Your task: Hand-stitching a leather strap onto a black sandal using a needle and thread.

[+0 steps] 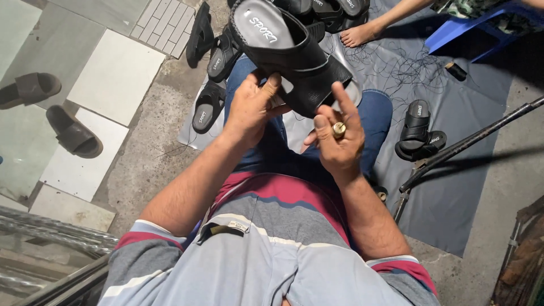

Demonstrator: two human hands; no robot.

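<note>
I am gripping the black sandal [294,54] at twelve o'clock: left hand [249,107] clasping its underside, right hand [339,141] pinching (probably thread) at its strap. Finished sandals [418,131] are lying at three o'clock; trimming seems unfinished.

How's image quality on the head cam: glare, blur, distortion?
Head view: hard light from above, sheen on the black sandal; left hand and right hand sharp; wide-angle bending at edges; dark shadow at the right side, reflections on the tiles.

Small pale label [238,226], seemingly rectangular, on shirt pocket.
</note>
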